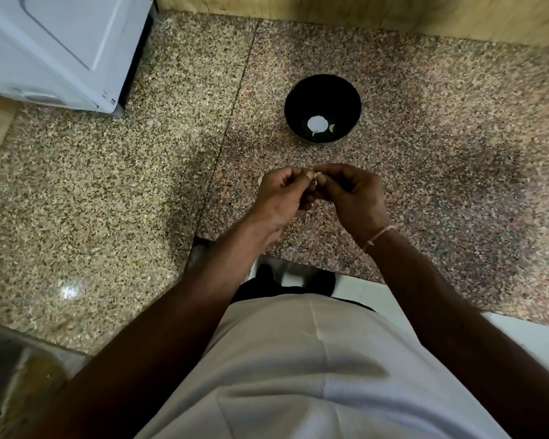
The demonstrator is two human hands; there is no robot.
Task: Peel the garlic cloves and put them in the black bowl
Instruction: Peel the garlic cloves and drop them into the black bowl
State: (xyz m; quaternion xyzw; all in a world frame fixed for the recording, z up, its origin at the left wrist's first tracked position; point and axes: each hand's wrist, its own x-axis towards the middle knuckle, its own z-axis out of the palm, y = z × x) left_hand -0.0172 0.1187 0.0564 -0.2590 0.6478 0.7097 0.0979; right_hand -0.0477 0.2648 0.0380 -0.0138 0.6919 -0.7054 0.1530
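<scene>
A black bowl (322,90) stands on the speckled granite counter (140,185), a short way beyond my hands. Pale bits lie in its bottom; I cannot tell whether they are cloves or glare. My left hand (279,198) and my right hand (352,193) meet above the counter, fingertips together. Between them they pinch a small pale garlic clove (314,177), mostly hidden by the fingers. A thin cord band circles my right wrist.
A white appliance (61,49) stands at the back left of the counter. A wooden wall (362,14) runs along the back. The counter's front edge lies just below my wrists, with white floor (536,337) at the right. A blurred plastic-covered object (16,381) sits at the lower left.
</scene>
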